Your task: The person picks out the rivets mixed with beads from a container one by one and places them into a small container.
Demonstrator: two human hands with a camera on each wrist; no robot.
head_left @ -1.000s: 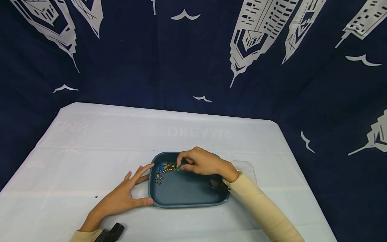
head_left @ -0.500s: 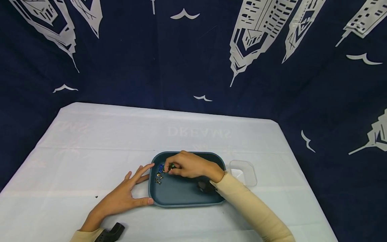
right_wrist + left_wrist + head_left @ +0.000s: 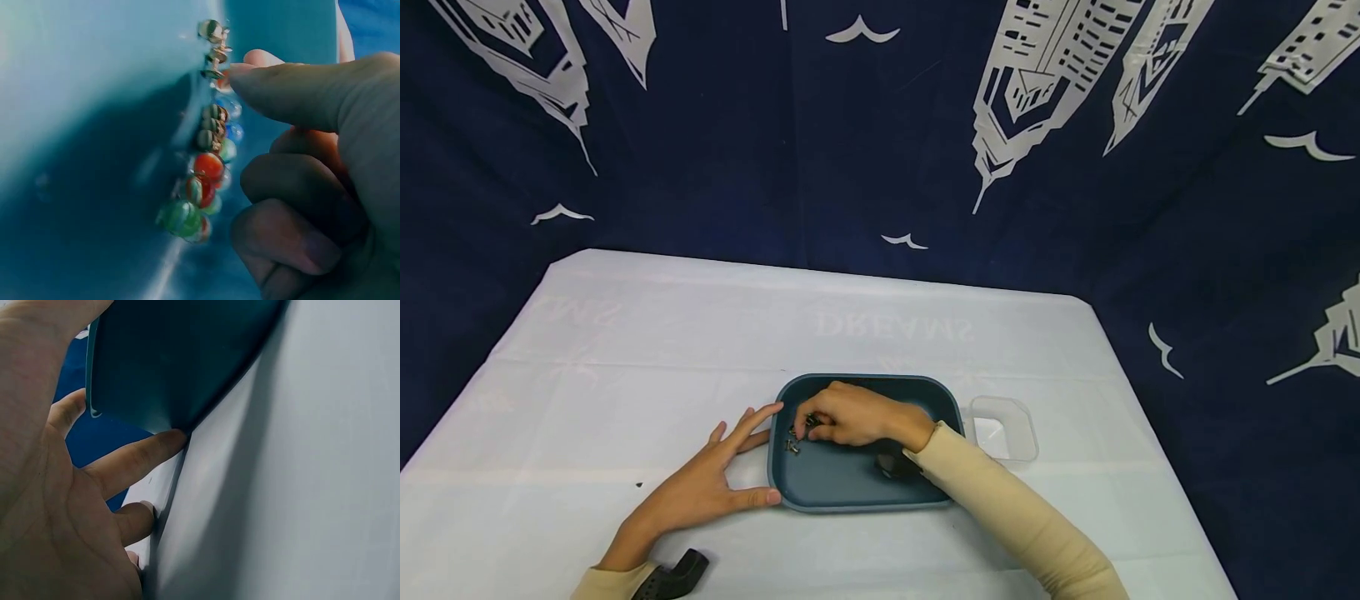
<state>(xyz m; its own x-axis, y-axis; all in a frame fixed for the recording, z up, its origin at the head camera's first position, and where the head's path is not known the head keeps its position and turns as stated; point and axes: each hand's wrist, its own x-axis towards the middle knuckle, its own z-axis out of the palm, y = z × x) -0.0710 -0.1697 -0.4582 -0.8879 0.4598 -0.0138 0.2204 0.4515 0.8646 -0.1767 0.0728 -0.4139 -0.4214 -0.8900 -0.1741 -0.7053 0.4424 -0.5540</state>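
The right hand, fingers curled, covers most of the marbles at the 9 o'clock wall of the teal tray; whether it pinches one is hidden. The left hand lies flat on the desk, fingers straight, touching the tray's 9 o'clock edge.

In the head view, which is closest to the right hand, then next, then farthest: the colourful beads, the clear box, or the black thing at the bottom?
1. Beads, at the right hand's fingertips, in the tray.
2. Clear box, right of the tray.
3. Black thing, bottom left, by the left sleeve.
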